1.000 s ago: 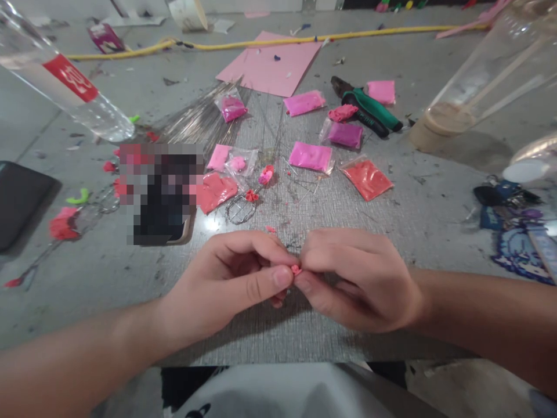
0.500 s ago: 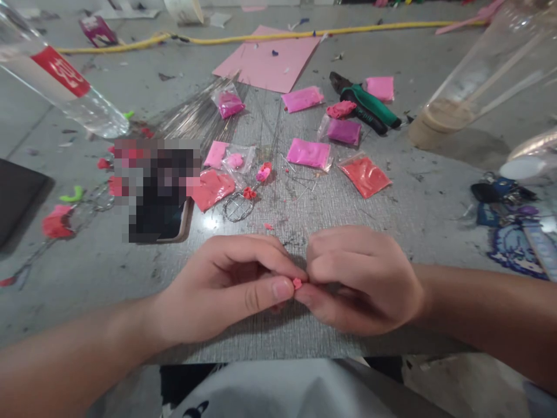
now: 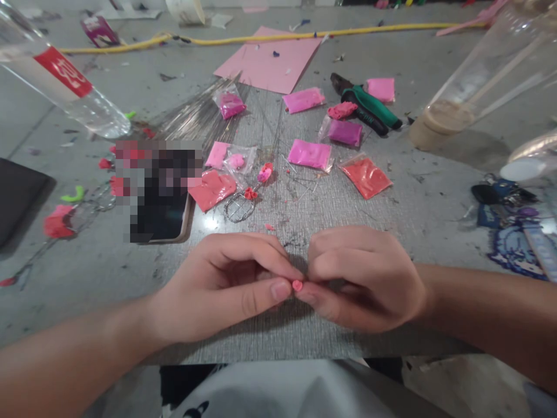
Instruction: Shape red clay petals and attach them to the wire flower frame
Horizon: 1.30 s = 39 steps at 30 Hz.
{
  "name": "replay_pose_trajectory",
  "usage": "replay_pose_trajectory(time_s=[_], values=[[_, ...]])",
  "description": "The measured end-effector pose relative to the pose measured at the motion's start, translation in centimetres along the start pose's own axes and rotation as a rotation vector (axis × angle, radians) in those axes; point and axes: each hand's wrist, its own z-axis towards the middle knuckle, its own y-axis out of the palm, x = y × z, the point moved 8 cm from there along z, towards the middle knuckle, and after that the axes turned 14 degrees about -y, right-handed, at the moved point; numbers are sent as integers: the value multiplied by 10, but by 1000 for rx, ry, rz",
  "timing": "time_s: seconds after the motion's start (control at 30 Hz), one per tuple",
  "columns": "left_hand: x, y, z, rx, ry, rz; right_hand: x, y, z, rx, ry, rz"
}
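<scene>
A tiny coral-pink clay flower [image 3: 297,285] is pinched between the fingertips of both hands, close to the table's front edge. My left hand [image 3: 226,287] grips it from the left with thumb and forefinger. From the right, my right hand [image 3: 365,278] holds it with the thumb beneath and the other fingers curled in. Beyond the hands lies a twisted wire ring [image 3: 239,208] with a small red clay flower [image 3: 250,193] on it. A pink scrap of clay [image 3: 270,227] rests just past my fingers.
Clay packets, including a red one [image 3: 365,175] and a magenta one [image 3: 310,154], lie mid-table near green-handled pliers [image 3: 365,104]. Thin wires [image 3: 191,113] fan out behind the phone [image 3: 174,217]. A water bottle [image 3: 65,75] stands left, a plastic cup [image 3: 452,110] right, keys [image 3: 500,191] nearer.
The little clay flower has turned slightly between my fingertips and shows a rounder face. Both hands stay in nearly the same place.
</scene>
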Motion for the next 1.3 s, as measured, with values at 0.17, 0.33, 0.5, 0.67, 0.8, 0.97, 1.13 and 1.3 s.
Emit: replay_pose_trajectory(time_s=[0.17, 0.33, 0.5, 0.67, 0.8, 0.97, 1.13, 1.3], values=[[-2, 2, 0, -11, -1, -15, 0, 0, 0, 8, 0, 16], [-3, 2, -1, 0, -7, 12, -1, 1, 2, 12, -12, 5], [5, 5, -2, -5, 54, 184, -3, 0, 2, 14, -5, -33], [9, 7, 0, -16, 81, 247, -5, 0, 2, -6, -23, -51], [8, 9, 0, -54, 81, 202, -5, 3, 3, -67, -41, -51], [5, 7, 0, -65, 56, 135, -7, 3, 5, -77, -82, -31], [6, 4, -1, -23, 62, 163, -6, 3, 4, -83, -73, -34], [6, 3, -3, -15, 68, 174, -5, 2, 3, -54, -58, -39]])
